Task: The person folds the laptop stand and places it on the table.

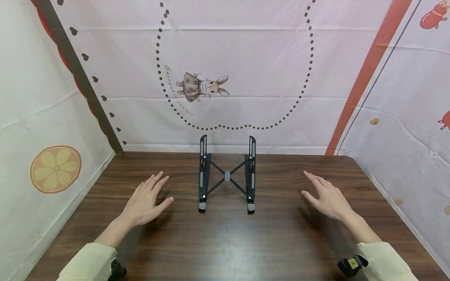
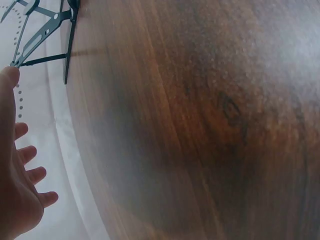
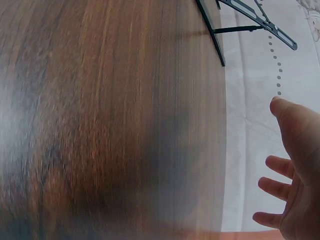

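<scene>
From the head view I see the black folding stand (image 1: pixel 227 175) sitting opened on the dark wooden table (image 1: pixel 225 242), toward the far edge at twelve o'clock from me, its two side rails running straight away from me, near ends resting on the table and far ends raised against the printed backdrop (image 1: pixel 246 58), with a crossed brace joining them in the middle. My left hand (image 1: pixel 145 201) hovers low at about nine o'clock from the stand, and my right hand (image 1: pixel 327 199) at about three o'clock, so the stand lies between them. The left hand looks somewhat nearer to its rail than the right one is to the other rail, though both are clearly apart from the stand and neither touches it. Both hands are spread flat, palms down, fingers (image 1: pixel 156 181) straight and loosely fanned, thumbs pointing inward toward the stand; they hold nothing. Whether the palms actually rest on the wood or float just above it, I cannot tell from here. The left wrist view shows the thumb and fingertips (image 2: pixel 30 155) splayed in the air with the stand at the upper left corner; the right wrist view shows the same spread hand (image 3: pixel 295 175) with the stand at the upper right.
</scene>
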`<state>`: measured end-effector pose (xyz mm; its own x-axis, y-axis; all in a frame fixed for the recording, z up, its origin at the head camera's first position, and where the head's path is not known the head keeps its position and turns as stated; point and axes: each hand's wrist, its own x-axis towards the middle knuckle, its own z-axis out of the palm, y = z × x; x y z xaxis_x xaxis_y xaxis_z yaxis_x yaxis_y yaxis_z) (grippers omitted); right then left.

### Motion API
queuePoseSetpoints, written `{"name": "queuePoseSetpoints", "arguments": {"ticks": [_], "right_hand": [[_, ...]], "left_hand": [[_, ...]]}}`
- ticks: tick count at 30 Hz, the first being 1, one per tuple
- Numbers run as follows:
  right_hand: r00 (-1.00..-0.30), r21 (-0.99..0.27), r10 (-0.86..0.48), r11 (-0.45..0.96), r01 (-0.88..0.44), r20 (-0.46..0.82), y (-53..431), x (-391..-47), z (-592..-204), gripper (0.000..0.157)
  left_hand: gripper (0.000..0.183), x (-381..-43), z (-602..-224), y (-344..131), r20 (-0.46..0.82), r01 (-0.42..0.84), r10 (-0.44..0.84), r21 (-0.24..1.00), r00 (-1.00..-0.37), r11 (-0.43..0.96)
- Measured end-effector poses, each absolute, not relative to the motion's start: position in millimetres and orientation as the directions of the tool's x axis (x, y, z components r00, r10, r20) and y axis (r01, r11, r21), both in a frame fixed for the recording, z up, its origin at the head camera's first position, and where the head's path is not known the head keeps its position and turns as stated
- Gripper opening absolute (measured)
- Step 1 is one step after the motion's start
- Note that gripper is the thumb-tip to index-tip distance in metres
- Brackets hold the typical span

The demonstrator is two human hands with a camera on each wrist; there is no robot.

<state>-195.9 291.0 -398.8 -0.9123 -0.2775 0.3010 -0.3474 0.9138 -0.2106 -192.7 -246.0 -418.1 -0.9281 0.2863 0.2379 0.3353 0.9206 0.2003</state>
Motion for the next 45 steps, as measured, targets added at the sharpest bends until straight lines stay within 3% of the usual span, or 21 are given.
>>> {"name": "queuePoseSetpoints", "arguments": {"ticks": [6,20,30,45], "right_hand": [[-0.916,-0.298,-0.260,0.888,-0.351,0.306,286.1,-196.9,-400.0,0.057],[-0.854,-0.373,-0.226,0.826,-0.423,0.468,264.0,-204.6,-411.7,0.043],[-0.851,-0.429,-0.247,0.778,-0.459,0.462,252.1,-209.7,-417.3,0.035],[-0.876,-0.526,-0.231,0.725,-0.445,0.424,230.2,-217.7,-417.2,0.036]], "left_hand": [[0.069,-194.9,-420.6,-245.1,0.280,0.361,0.286,0.270,-0.916,0.893],[0.058,-197.2,-426.4,-230.8,0.296,0.376,0.254,0.496,-0.921,0.783],[0.051,-199.8,-430.7,-222.7,0.261,0.351,0.238,0.613,-0.936,0.708],[0.045,-207.8,-431.9,-207.0,0.284,0.332,0.178,0.719,-0.942,0.611]]}}
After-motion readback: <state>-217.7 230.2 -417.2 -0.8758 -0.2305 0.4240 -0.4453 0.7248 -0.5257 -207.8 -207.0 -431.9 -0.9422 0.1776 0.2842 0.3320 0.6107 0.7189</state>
